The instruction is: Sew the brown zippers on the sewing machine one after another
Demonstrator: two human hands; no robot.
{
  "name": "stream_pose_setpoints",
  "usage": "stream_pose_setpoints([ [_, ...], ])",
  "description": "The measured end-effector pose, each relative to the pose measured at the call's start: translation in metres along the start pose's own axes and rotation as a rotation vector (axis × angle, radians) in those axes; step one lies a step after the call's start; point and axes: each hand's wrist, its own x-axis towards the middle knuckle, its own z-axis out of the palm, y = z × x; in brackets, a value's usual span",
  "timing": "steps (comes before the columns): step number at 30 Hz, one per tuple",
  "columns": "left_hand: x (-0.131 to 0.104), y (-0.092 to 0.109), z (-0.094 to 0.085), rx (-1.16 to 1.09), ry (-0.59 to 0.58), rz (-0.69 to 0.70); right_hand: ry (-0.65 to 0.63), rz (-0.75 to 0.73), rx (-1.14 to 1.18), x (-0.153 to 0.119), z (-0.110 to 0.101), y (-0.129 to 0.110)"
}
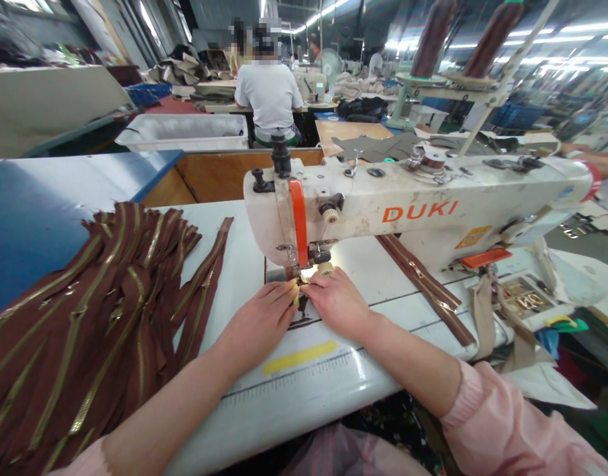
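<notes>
A white sewing machine [363, 211] marked DUKI stands across the white table [304, 396]. Just under its needle area, my left hand [259, 320] and my right hand [336, 301] meet almost fingertip to fingertip. Both have their fingers closed and pressed down at the presser foot. What they hold is too small and too covered to name; a bit of yellow shows by the left fingertips. A large pile of brown zippers [110, 291] lies left of my left hand. Another brown zipper [423, 281] lies right of the needle, partly behind the machine arm.
A blue table [50, 192] adjoins at the left. Two brown thread cones [433, 39] stand at the back right. A metal parts tray [526, 301] sits at the right. Beyond the machine are a white bin [184, 125] and a seated person in a white shirt [270, 92].
</notes>
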Motion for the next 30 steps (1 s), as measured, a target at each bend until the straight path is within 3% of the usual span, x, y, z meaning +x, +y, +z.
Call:
stream_pose_setpoints([
  [17, 0.0031, -0.0019, -0.0002, -0.124, 0.074, -0.071, 0.060, 0.073, 0.086, -0.0048, 0.0015, 0.0008],
  [30, 0.0085, -0.0054, 0.0027, -0.071, 0.069, -0.066, 0.056, 0.096, 0.120, -0.0054, -0.0003, -0.0002],
])
